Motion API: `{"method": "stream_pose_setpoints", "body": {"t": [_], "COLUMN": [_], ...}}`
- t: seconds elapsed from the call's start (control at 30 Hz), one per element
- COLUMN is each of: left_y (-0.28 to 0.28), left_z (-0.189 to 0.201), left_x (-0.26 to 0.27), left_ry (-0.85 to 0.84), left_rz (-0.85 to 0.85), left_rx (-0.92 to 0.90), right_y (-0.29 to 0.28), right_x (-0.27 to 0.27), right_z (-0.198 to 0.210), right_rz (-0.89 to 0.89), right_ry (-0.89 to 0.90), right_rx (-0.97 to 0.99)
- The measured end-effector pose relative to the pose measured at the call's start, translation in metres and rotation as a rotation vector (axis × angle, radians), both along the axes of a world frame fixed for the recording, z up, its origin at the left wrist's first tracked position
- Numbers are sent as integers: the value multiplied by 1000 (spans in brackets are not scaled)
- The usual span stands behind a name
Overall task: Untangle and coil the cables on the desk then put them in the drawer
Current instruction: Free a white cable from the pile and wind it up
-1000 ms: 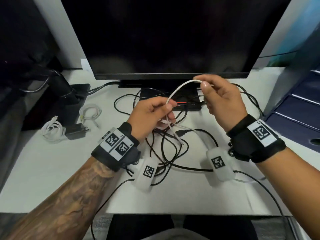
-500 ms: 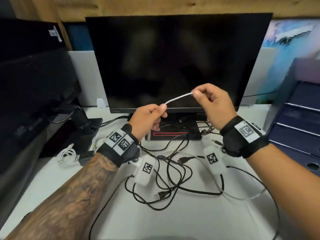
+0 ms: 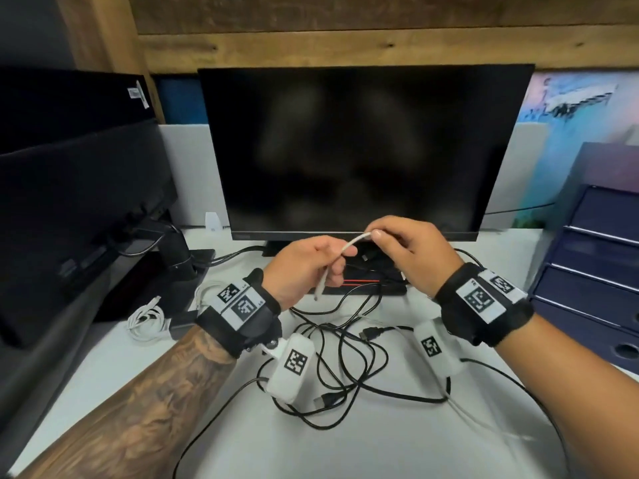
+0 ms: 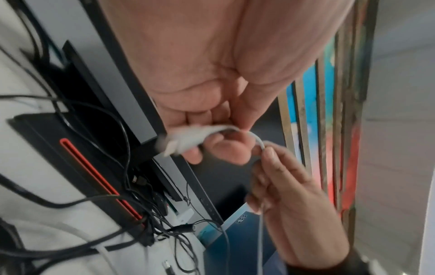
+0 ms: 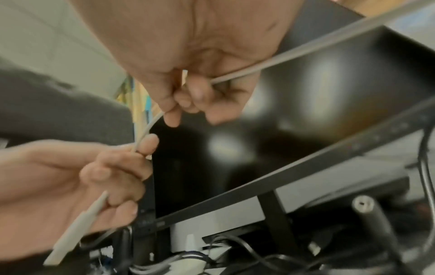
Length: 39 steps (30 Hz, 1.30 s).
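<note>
likely the snag is coming from the black tangle (image 3: 345, 368) that is sprawling in glossy loops on the smooth pale bench (image 3: 380, 444): the white cable (image 3: 352, 242), thin, round and rubbery, is trailing down into it. the left hand (image 3: 307, 267) is pinching it near its stiff plug while the right hand (image 3: 411, 254) is nipping it between curled fingers (image 3: 378, 234); tugging could be tightening knots or dragging connectors.

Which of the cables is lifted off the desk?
The white cable, pinched between left hand and right hand. The tangled black cables and the coiled white cable lie on the desk.
</note>
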<state>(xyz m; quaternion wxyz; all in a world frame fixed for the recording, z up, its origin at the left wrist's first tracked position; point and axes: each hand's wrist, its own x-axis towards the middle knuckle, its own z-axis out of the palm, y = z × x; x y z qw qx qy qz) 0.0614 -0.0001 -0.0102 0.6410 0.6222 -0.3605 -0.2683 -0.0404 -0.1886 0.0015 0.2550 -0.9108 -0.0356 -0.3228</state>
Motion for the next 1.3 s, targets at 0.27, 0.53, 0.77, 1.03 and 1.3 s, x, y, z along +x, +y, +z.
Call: {"method": "stream_pose_setpoints", "body": {"t": [0.27, 0.53, 0.77, 1.03, 1.3], "left_y": [-6, -2, 9, 5, 1], "left_z": [-3, 8, 26, 7, -7], "left_x": [-12, -9, 4, 13, 18], "left_ry": [95, 339, 540, 436, 232], "left_rz": [-39, -178, -135, 115, 270], "left_rx": [34, 32, -427, -488, -384], "right_y": [5, 0, 14, 49, 50], "right_x": [-1, 5, 7, 3, -3], "right_z": [-2, -13, -44, -39, -29], "right_rz": [-39, -44, 13, 77, 94], "right_ry": [-75, -164, 237, 397, 356], "right_rx": [-302, -145, -43, -150, -296]}}
